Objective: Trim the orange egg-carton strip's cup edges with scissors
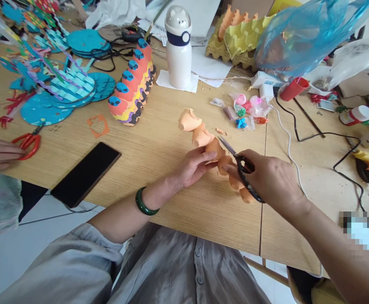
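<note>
A strip of orange egg-carton cups (200, 134) runs diagonally across the wooden table in front of me. My left hand (196, 166) pinches the strip near its middle, thumb on top and fingers beneath. Black-handled scissors (246, 177) are in my right hand (269, 175), their blades pointing up and left beside the cups. That hand's thumb reaches over toward the lower cups, which it partly hides. Small orange scraps (219, 131) lie just past the blades.
A painted caterpillar-like carton (132, 86) and a white bottle (179, 55) stand behind. A phone (86, 173) lies left, near another person's hand (1, 150) by red scissors (29, 142). Right are colourful packets (249, 107), a black cable (298, 137) and a blue bag (304, 38).
</note>
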Motion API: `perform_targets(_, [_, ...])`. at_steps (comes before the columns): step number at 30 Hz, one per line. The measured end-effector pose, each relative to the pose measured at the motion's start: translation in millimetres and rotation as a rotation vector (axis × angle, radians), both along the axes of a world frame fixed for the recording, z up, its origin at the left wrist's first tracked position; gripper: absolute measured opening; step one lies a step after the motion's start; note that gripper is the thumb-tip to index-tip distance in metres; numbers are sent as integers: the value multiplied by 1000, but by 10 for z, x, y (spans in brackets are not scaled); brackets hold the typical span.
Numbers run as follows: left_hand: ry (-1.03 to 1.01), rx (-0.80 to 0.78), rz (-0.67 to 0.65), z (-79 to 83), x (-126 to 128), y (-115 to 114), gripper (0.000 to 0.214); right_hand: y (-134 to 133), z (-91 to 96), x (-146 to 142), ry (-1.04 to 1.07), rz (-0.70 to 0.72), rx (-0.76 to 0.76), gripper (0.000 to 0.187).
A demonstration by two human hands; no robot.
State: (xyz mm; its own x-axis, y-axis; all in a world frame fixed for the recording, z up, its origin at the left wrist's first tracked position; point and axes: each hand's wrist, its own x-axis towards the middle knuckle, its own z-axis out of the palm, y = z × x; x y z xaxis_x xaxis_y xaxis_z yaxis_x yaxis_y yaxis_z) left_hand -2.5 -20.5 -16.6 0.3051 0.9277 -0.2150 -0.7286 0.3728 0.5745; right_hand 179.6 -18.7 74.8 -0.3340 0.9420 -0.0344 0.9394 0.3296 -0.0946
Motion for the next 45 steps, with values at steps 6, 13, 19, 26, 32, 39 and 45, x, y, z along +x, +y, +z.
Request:
perform_targets(6, [27,-12,2,4,-31,3,36,122,86,139,331,-201,-205,56])
perform_targets(13, [36,26,-23,-36,-32,4,41,185,-20,149,688,-218,-560,60])
perform_targets(19, [23,-7,-32,-7,-18,-4,43,84,-46,145,866,-204,-744,60])
perform_targets(26, [89,63,-49,8,-15,-20,49,51,47,3,908,-276,-833,63])
perform_targets(32, [128,64,-10,10,-8,-24,51,190,132,11,867,-311,-979,62])
perform_targets(39, [155,67,-10,18,-1,-34,53,252,127,-12,894,-268,-1070,62])
perform_targets(45, [181,70,-28,-9,12,-27,58,272,126,-24,787,-291,-1057,70])
